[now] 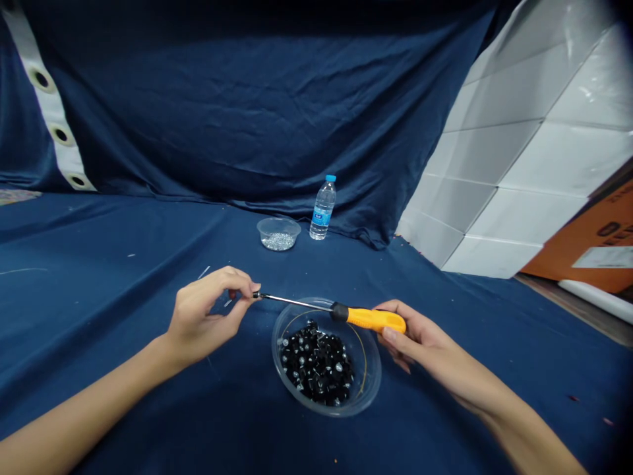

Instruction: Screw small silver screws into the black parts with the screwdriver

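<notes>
My right hand (413, 336) is closed around the orange handle of a screwdriver (366, 318). Its metal shaft points left, over a clear plastic bowl (368, 389) full of small black parts with shiny spots. My left hand (208, 313) pinches a tiny piece at the screwdriver's tip; the piece is too small to name. Both hands hover just above the blue cloth, the left one beside the bowl's left rim.
A second clear bowl (278, 233) with small silvery bits stands farther back, with a water bottle (323, 208) right of it. White boxes (514, 165) are stacked at the right, an orange box (588, 244) behind them. Blue cloth (99, 264) covers table and backdrop.
</notes>
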The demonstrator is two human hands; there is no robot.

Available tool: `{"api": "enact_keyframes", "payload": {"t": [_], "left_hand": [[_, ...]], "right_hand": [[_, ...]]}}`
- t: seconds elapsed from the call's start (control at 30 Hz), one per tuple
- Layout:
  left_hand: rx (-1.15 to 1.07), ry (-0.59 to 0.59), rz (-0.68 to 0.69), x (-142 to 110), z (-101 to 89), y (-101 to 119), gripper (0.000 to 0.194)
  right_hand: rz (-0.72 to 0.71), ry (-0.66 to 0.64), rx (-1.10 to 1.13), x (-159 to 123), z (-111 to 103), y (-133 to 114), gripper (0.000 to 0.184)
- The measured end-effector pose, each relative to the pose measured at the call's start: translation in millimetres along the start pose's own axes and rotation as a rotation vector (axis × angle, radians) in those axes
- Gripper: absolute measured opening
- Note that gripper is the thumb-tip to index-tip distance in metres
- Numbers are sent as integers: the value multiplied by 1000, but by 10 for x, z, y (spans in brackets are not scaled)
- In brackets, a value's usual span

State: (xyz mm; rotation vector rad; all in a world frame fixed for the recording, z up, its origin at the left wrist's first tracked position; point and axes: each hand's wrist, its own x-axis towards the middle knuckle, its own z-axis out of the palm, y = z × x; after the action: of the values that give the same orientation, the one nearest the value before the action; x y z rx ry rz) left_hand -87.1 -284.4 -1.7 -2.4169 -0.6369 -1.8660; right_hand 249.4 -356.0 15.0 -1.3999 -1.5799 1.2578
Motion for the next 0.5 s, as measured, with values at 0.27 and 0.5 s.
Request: {"api": "enact_keyframes", "payload": {"t": [0.27,0.5], "left_hand": [[-21,70,31,11,-5,-15,29],[-10,-24,218,102,-59,121,32]], "right_hand": [[58,55,-13,12,38,-40,62],[173,89,74,-4,62,-72,73]]}}
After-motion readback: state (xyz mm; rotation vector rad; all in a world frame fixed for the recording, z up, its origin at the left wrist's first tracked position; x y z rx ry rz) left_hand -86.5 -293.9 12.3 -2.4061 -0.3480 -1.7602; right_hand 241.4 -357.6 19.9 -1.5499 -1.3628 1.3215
